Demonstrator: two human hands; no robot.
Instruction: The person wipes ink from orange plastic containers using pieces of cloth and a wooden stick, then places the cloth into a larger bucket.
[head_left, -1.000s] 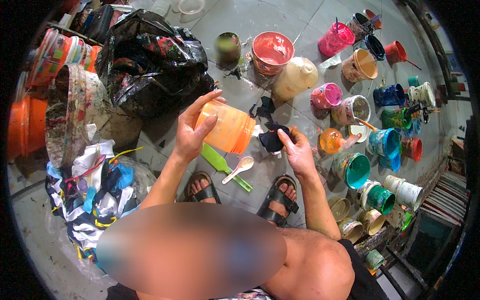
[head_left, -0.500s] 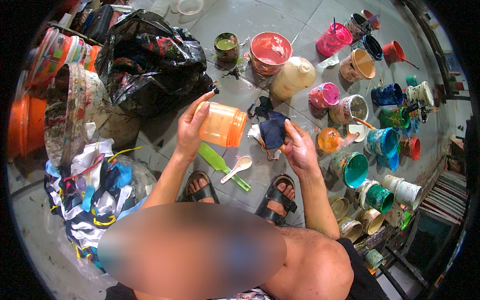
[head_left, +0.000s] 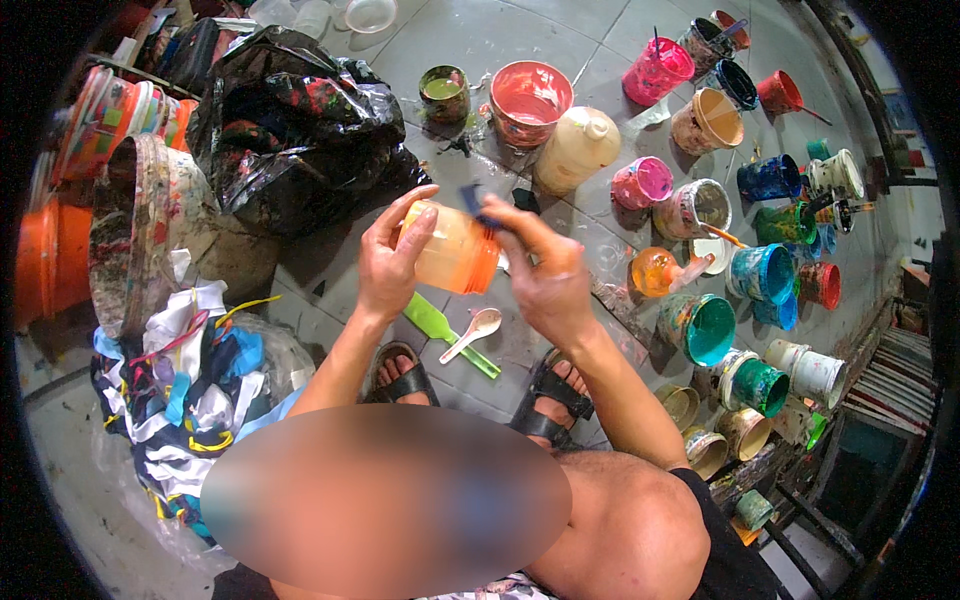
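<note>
My left hand (head_left: 390, 262) is wrapped round a see-through orange plastic jar (head_left: 440, 262), tipped on its side with its threaded mouth to the right. My right hand (head_left: 552, 285), slightly blurred, is closed on a dark blue cloth rag (head_left: 480, 208) at the upper rim of the jar. How much of the rag is inside the mouth, I cannot tell. Below the jar, a white spoon (head_left: 472, 335) lies across a bright green scraper (head_left: 428, 320) on the tiles, in front of my sandalled feet.
A cloudy plastic bottle (head_left: 577, 152) stands beyond my right hand, near a red paint tub (head_left: 530, 100). Several paint pots, such as a teal one (head_left: 697, 332), crowd the right. At left are a black plastic bag (head_left: 300, 130), a stained bucket (head_left: 200, 225) and cloth scraps (head_left: 205, 400).
My right hand has moved left and up, bringing the rag from beside the jar to its rim. My left hand holds the jar in nearly the same place.
</note>
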